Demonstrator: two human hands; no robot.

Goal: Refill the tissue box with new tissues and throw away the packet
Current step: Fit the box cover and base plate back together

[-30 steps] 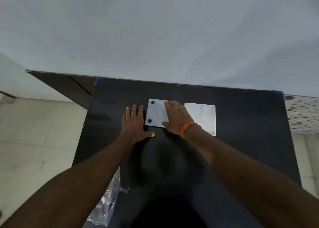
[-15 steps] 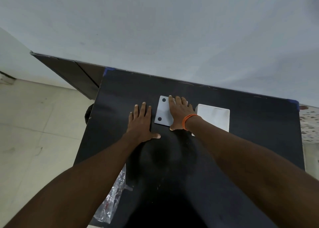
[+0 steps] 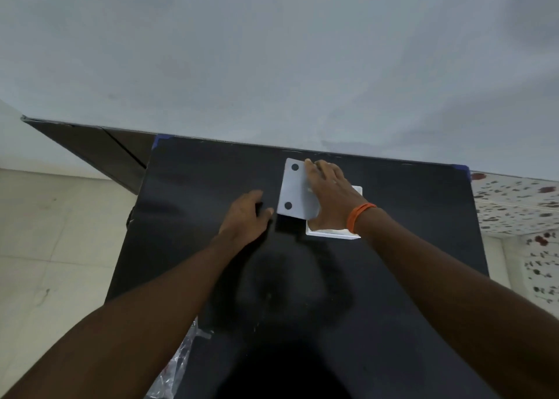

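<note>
A white flat panel [image 3: 295,191] with two dark round dots along its left edge is lifted and tilted above the black table [image 3: 196,205]. My right hand [image 3: 328,191], with an orange band at the wrist, grips this panel from its right side. Under that hand sits the white tissue box [image 3: 332,235], mostly hidden, with only its near edge and right corner showing. My left hand [image 3: 246,217] hovers just left of the panel with its fingers curled and holds nothing. A clear plastic packet [image 3: 180,365] hangs at the table's near left edge.
A pale wall rises right behind the table. A dark low piece of furniture [image 3: 99,153] stands to the back left. Pale tiled floor [image 3: 54,247] lies to the left, and a speckled surface [image 3: 520,205] is at the right.
My right hand has lifted the white panel off the table and swung it over the box. My left hand rose from lying flat and curled its fingers.
</note>
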